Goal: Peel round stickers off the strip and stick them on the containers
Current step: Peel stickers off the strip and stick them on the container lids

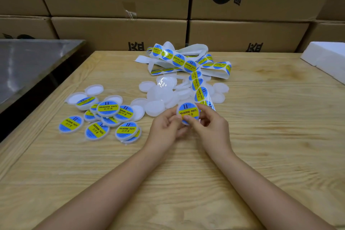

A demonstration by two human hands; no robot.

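A small round white plastic container (pixel 188 113), already wearing a blue-and-yellow round sticker, is grasped above the pale wooden table (pixel 261 136) by both the left hand (pixel 166 127) and right hand (pixel 211 125). The white sticker strip (pixel 199 87) trails behind it, labelled containers (pixel 104 117) heaped left.

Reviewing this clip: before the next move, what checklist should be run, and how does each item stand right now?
1. Sticker sits on the held container, print readable: ok.
2. Left hand and right hand both pinch the container's rim: ok.
3. Sticker's lower edge pressed flat: cannot tell, fingertips cover it.
4. Blank containers lie just beyond the hands: ok.
5. Sticker strip has stickers left on it: ok.
6. Labelled pile on the left has bare table beside it for one more: ok.
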